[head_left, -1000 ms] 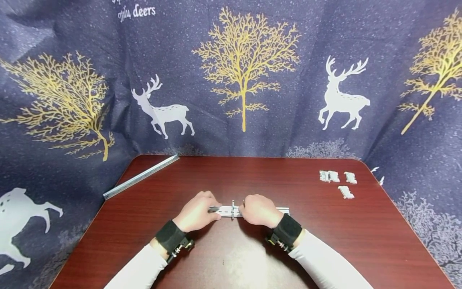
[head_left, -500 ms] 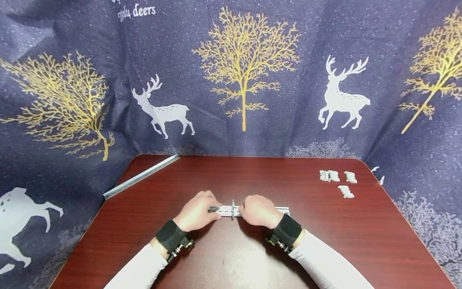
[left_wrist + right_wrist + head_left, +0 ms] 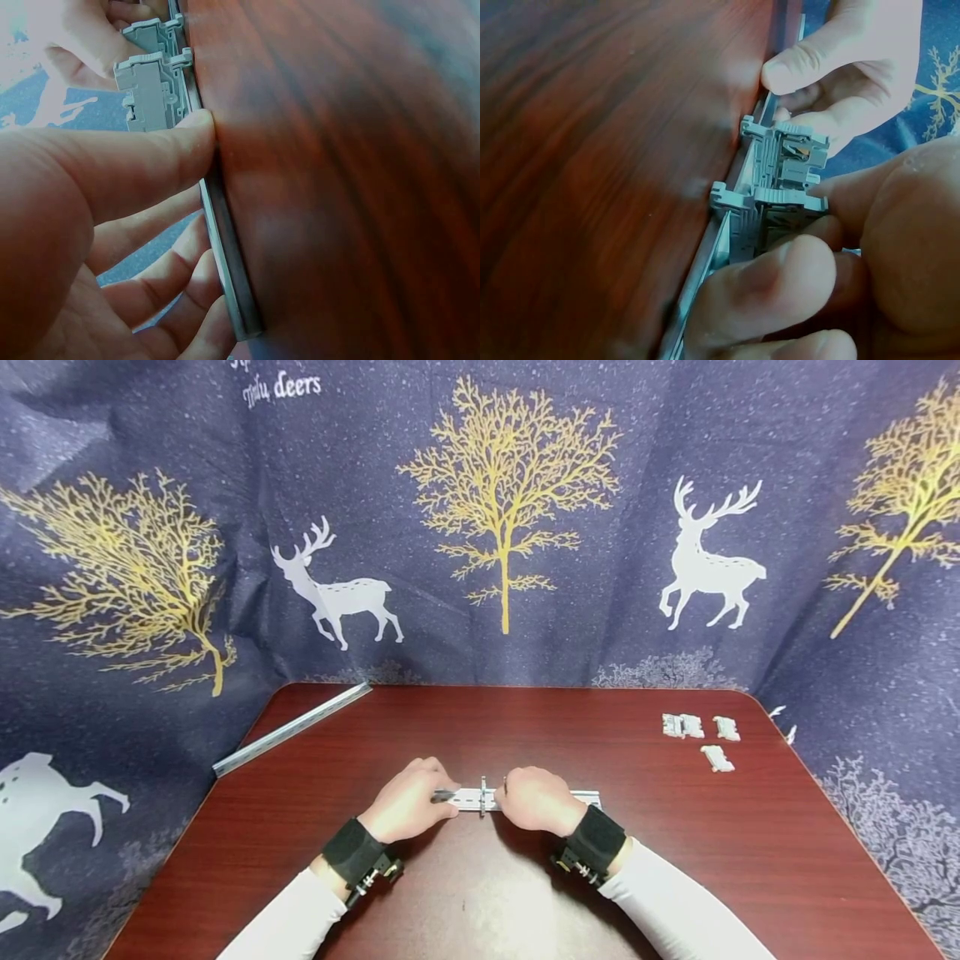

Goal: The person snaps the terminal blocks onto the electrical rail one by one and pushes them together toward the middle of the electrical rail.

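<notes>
A slotted metal DIN rail (image 3: 467,798) lies across the table in front of me. My left hand (image 3: 408,802) pinches its left part, thumb on the near edge and fingers behind, as the left wrist view shows. One grey terminal block (image 3: 791,157) stands upright on the rail between my hands. Just beside it is a second terminal block (image 3: 769,206), seated at the rail too. My right hand (image 3: 538,797) holds this second block between thumb and fingers, covering much of it in the head view. The rail's right end sticks out past my right hand.
A longer metal rail (image 3: 292,729) lies slanted along the table's back left edge. Several loose terminal blocks (image 3: 717,758) lie at the back right. The dark red table (image 3: 465,727) ends at a patterned cloth backdrop (image 3: 480,660).
</notes>
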`<state>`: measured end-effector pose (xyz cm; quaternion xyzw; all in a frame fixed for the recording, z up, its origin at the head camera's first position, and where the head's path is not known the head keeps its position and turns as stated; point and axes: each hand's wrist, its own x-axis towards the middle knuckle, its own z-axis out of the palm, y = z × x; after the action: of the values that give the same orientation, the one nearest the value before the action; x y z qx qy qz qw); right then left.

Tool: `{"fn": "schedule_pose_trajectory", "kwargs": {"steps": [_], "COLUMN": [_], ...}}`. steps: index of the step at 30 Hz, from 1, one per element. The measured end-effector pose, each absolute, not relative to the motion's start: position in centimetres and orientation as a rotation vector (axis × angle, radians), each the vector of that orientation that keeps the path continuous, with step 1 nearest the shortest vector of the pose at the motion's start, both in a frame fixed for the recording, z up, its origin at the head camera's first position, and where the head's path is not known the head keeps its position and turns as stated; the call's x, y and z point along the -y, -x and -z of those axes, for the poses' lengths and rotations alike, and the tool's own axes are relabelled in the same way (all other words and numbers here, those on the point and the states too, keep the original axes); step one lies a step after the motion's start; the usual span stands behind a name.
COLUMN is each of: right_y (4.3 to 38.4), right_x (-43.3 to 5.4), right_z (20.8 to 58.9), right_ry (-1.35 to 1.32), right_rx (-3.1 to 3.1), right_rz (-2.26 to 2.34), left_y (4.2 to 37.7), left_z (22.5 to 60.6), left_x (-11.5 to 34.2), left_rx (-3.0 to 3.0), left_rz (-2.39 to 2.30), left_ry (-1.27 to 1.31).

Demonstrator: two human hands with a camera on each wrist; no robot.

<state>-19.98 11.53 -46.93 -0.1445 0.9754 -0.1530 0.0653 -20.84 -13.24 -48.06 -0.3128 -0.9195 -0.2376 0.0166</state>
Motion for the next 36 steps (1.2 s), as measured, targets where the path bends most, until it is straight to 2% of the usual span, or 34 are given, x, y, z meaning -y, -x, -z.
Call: {"fn": "schedule_pose_trajectory", "kwargs": {"steps": [15,22,29,36], "right_y": [20.0,19.8,19.6,20.8], "right_x": [-11.4,-11.7,-12.9,-15.4], "right_z": [47.0,46.8,45.3,45.0], "right_ry": [0.506,0.454,0.429,0.431], "right_rx": [-2.932,-2.931,-2.959,-3.151], "right_rz": [0.479,0.503,0.58,0.557], "left_y": [21.0,21.0,21.0,21.1], "left_z": [48.2,48.2,48.2,48.5], "left_x": [13.5,13.4,13.4,13.4], "left_rx": [2.838,2.844,2.846,2.85], "left_rz": [0.721,0.728,0.725,0.728], "left_ry": [0.996,0.991,1.004,0.987]}}
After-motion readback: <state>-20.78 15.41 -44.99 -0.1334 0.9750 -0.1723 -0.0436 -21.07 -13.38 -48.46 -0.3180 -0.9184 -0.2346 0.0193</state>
